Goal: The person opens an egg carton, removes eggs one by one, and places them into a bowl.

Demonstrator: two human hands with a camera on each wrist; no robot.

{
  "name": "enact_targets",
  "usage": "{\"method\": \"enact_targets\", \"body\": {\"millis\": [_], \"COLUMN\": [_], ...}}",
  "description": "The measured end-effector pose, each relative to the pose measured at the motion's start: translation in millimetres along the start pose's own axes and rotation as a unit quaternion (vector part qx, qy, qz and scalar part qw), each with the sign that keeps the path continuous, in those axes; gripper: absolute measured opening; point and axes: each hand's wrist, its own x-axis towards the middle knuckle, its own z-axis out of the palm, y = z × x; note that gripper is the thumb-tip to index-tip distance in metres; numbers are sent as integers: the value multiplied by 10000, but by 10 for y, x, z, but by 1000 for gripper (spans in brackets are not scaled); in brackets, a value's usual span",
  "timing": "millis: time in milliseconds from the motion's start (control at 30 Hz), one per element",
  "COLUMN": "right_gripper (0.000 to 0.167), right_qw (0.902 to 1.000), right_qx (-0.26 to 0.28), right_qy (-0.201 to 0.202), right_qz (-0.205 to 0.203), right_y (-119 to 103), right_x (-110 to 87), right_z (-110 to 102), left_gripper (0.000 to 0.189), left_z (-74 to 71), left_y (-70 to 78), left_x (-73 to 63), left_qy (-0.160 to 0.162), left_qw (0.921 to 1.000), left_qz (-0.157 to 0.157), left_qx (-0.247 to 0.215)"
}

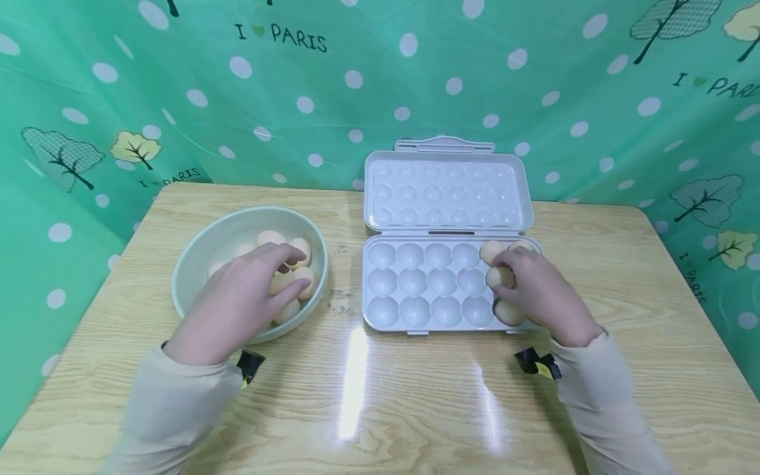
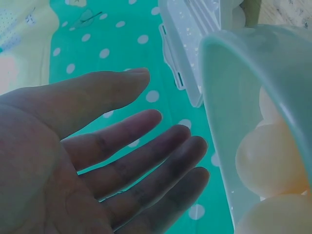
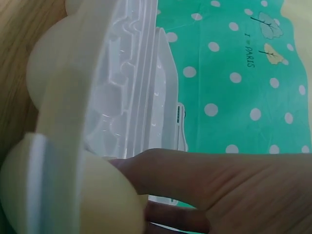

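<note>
A pale green bowl (image 1: 192,244) on the left holds several eggs (image 1: 301,249). My left hand (image 1: 240,297) is over this bowl, thumb and fingers spread apart; in the left wrist view its palm (image 2: 29,185) is bare and the fingers are loosely extended. On the right stands an egg box (image 1: 444,331) with its lid (image 1: 448,188) raised. My right hand (image 1: 543,287) reaches over the box's right end and pinches an egg (image 1: 499,280) between thumb and index finger. Other eggs (image 1: 491,251) sit in cups beside it; the hand hides part of that end.
Both containers stand on a wood-grain table (image 1: 415,409). Behind it hangs a green dotted curtain (image 1: 356,105), close to the raised lid. Rows of bare cups (image 1: 413,282) fill the box's left and middle part. A gap of tabletop separates bowl and box.
</note>
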Motion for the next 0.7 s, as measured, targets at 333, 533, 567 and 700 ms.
{"method": "enact_targets", "body": {"millis": [333,533,567,700], "right_gripper": [23,27,28,31], "right_qw": [9999,9994,9991,9963], "right_qx": [30,16,15,51], "right_qy": [125,328,384,726], "right_qz": [-32,-121,-159,-456], "right_y": [8,-31,-39,-74], "right_x": [15,2,-1,-5], "right_z": [10,-18,-21,-13], "left_gripper": [29,27,27,29], "left_z": [138,205,212,238], "left_y": [45,88,91,100], "left_x": [33,49,51,56], "left_qy": [172,372,407,522], "left_qw": [9984,9960,9956,9941], "left_qz": [532,804,847,949], "left_qx": [-66,-64,-35,36]}}
